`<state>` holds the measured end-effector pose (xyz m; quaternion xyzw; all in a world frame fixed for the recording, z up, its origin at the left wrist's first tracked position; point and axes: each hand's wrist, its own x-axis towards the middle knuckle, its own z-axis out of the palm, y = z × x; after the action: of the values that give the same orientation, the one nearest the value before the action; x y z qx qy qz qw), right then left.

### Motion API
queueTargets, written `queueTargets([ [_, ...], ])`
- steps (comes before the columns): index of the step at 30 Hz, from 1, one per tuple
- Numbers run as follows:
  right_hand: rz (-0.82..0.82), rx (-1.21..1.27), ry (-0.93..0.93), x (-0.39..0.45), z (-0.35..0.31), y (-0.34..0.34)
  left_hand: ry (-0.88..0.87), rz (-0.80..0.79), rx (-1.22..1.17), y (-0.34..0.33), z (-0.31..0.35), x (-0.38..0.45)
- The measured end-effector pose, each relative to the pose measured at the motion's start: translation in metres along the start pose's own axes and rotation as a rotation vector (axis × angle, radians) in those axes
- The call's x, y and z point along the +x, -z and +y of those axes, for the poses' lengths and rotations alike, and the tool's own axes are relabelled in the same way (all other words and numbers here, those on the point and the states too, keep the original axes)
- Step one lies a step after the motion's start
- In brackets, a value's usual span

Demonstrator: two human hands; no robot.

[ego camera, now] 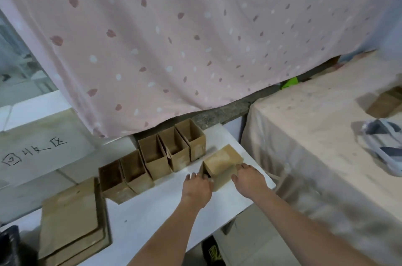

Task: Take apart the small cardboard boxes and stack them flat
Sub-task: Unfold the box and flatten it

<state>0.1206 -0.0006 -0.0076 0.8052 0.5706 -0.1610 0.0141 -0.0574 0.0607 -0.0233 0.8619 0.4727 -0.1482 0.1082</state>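
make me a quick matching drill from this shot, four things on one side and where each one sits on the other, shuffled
Things:
1. closed box
2. row of open boxes
3. flat cardboard stack
4. dotted pink curtain

Places:
a. near left corner of the white table
b. hanging behind the table
c. between the left hand and right hand
d. lined up along the table's far edge

Pairs: 1-c, 2-d, 3-a, 4-b
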Motion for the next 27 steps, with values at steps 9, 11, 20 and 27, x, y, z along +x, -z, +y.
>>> queueTargets([
  [9,-0.133,0.031,-0.083,0.083,0.032,0.03,-0.072,0.018,-0.121,0.021,0.034,0.089],
  [11,-0.164,0.074,-0.106,0.101,0.034,0.028,-0.088,0.033,-0.153,0.016,0.033,0.105],
  [20,-0.26,0.216,-0.162,0.141,0.027,0.016,-0.047,-0.014,-0.19,-0.003,0.026,0.125],
  [27,-0.331,0.46,-0.303,0.163,0.031,0.016,-0.013,-0.059,-0.173,-0.002,0.042,0.144],
])
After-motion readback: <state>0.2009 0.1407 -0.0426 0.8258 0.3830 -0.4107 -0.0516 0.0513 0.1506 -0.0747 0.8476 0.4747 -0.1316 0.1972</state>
